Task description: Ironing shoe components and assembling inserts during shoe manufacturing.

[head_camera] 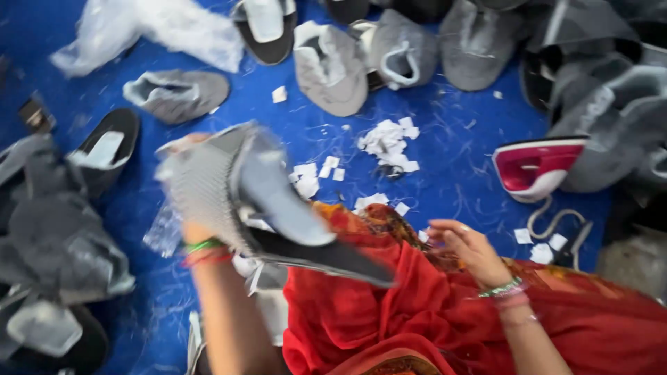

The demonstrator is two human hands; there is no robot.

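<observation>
Two hands, yours: the left hand [198, 232] is hidden inside a grey shoe upper [243, 194], holding it raised. Your right hand [467, 248] rests loosely curled, empty, on red cloth [375, 312]. Beyond its fingertips lie white paper scraps [389, 142].

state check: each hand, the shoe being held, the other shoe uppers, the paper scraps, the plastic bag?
left hand: raised, inside or behind the grey shoe, fingers hidden
grey shoe: held up, tilted, blurred
right hand: empty, fingers loosely curled, resting on red cloth
pink-lined shoe: on its side
grey shoe uppers: loose on blue floor
paper scraps: scattered
plastic bag: crumpled
</observation>
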